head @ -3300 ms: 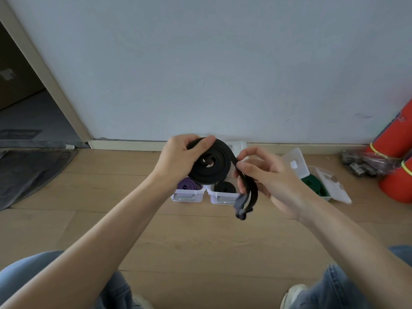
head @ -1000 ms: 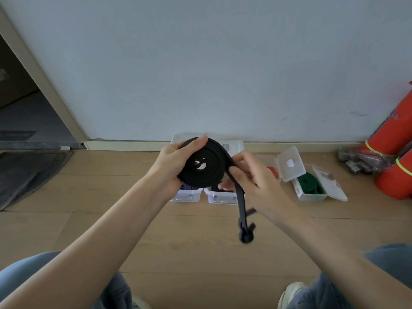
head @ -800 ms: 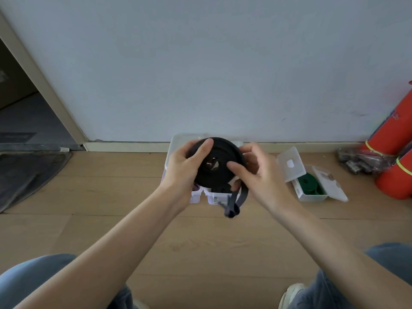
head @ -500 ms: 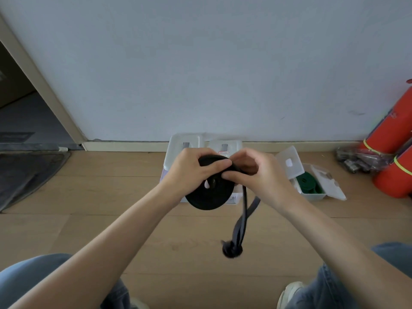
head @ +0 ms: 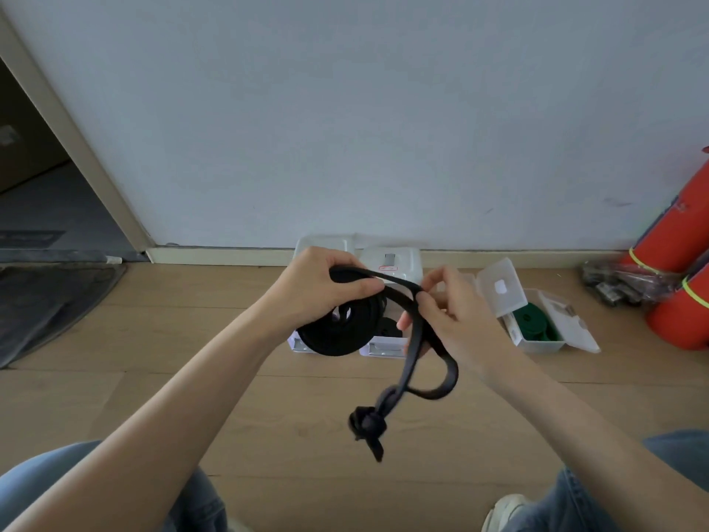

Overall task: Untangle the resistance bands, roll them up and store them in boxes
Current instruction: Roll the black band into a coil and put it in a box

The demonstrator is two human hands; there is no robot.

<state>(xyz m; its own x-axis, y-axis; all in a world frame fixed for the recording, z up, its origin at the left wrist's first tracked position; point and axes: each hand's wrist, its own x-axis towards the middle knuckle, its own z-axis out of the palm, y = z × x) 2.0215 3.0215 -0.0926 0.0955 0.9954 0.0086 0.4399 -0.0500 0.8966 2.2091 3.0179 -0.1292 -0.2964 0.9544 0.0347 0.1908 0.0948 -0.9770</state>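
The black band (head: 337, 332) coil is being clamped in the left hand (head: 326, 286) to stop unrolling, while its knotted tail (head: 368, 424) is being pinched taut by the right hand (head: 445, 316) for winding.

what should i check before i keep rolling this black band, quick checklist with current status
1. Left hand grips the coiled part of the black rubber resistance band: ok.
2. Right hand pinches the loose strap beside the coil: ok.
3. Loose tail free of tangles: not ok, a knot hangs at its end.
4. Coil wound tight: not ok, the turns look slack.
5. Free clear plastic box for this band: cannot tell, the hands hide the boxes.
6. Green band stored in its open box: ok.
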